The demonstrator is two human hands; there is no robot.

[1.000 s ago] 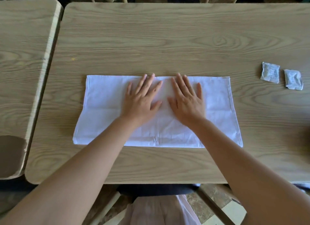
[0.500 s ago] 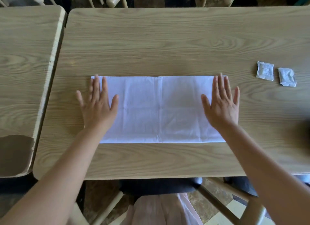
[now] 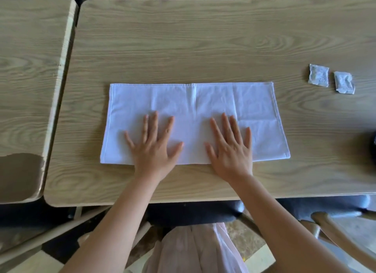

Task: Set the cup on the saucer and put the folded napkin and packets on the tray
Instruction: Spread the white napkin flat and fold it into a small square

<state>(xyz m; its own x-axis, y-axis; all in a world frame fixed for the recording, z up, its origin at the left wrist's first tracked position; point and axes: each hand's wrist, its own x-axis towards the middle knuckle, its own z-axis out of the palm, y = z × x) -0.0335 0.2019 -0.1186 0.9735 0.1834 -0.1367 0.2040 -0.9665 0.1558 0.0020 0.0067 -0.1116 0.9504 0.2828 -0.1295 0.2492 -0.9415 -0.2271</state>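
Head view: left hand (image 3: 154, 148) and right hand (image 3: 231, 148) lie flat, fingers spread, gripping nothing, on the near half of the white napkin (image 3: 195, 101) mid-table (image 3: 183, 38), packets (image 3: 330, 79) well right; next fold wants edges aligned, crease pressed outward.

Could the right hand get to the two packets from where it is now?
Probably yes: the right hand lies flat on the napkin, and only bare table separates it from the packets.

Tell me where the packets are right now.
In the head view, the two packets lie side by side on the table at far right, beyond the napkin's far right corner, clear of both hands.
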